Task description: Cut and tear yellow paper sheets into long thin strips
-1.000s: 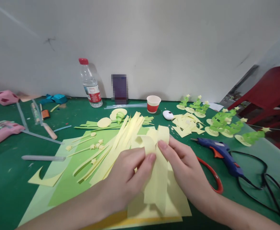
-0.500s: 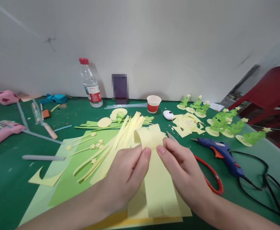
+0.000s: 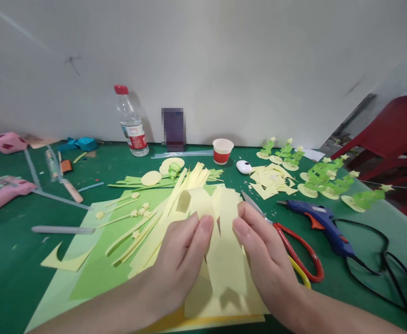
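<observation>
My left hand [image 3: 182, 255] pinches a wide strip of pale yellow paper [image 3: 226, 269] between thumb and fingers. On its other side my right hand [image 3: 268, 250] pinches the same strip, closed in the same way. A split runs down from the top of the strip between my thumbs, and the left part curls over. Below both hands lie more pale yellow sheets. Beside my right hand rest scissors [image 3: 316, 266] with red and yellow handles, partly hidden by it. Thin yellow paper strips [image 3: 179, 199] fan out beyond my left hand.
A blue glue gun [image 3: 325, 222] with a black cord lies right. Green spiral paper pieces with stars [image 3: 323, 178] stand behind it. Yellow scraps [image 3: 273, 181], a paper cup [image 3: 223, 152], a white egg-shaped object [image 3: 244, 167] and a bottle [image 3: 134, 132] are farther back. A pink glue gun [image 3: 10, 192] is left.
The paper strip has split at its top between my thumbs, and its two parts have come apart. My right hand has shifted slightly, showing more of the scissors.
</observation>
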`<move>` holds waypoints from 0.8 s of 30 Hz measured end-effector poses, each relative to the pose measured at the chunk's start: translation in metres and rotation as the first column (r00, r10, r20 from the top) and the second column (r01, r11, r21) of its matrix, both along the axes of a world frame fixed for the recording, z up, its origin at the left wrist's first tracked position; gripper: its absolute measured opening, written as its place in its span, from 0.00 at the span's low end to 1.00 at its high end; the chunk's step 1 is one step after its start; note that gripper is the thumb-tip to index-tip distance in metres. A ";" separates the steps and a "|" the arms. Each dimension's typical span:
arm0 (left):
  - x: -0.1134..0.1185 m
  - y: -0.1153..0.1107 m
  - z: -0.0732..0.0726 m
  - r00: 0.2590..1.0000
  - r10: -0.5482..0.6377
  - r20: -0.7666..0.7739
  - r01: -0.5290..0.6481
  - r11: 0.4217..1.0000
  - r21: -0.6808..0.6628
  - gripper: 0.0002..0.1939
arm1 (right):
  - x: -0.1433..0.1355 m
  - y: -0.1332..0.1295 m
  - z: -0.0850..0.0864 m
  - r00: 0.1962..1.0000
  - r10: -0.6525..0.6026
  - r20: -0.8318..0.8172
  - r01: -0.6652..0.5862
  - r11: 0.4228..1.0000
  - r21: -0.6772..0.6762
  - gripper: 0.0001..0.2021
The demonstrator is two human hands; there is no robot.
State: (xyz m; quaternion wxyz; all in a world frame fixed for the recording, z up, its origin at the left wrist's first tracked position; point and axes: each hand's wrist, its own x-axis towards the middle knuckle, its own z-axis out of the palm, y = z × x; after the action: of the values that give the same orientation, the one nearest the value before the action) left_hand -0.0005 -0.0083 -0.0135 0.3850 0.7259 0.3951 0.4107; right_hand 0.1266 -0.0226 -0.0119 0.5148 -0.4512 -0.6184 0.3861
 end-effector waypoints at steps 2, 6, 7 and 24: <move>-0.001 0.001 -0.001 0.996 -0.036 0.079 0.043 0.994 -0.096 0.17 | 0.000 0.001 0.004 0.999 0.049 -0.002 -0.049 0.999 -0.021 0.12; -0.001 0.002 0.001 0.994 -0.074 0.076 0.080 0.994 -0.079 0.15 | 0.000 0.005 0.009 0.998 0.020 -0.052 -0.022 0.999 -0.040 0.12; 0.000 0.002 0.002 0.996 -0.076 0.050 0.079 0.995 -0.057 0.15 | 0.000 0.006 0.010 0.998 0.009 -0.066 -0.011 0.999 -0.037 0.12; 0.001 -0.004 -0.006 1.000 0.006 0.021 -0.005 0.998 -0.055 0.15 | -0.004 -0.001 0.002 0.982 -0.002 -0.188 -0.015 0.996 -0.086 0.12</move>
State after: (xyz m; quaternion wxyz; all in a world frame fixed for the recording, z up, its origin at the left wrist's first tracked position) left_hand 0.0001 -0.0124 -0.0200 0.4077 0.7096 0.4043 0.4084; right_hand 0.1225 -0.0231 -0.0102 0.5492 -0.4330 -0.5511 0.4552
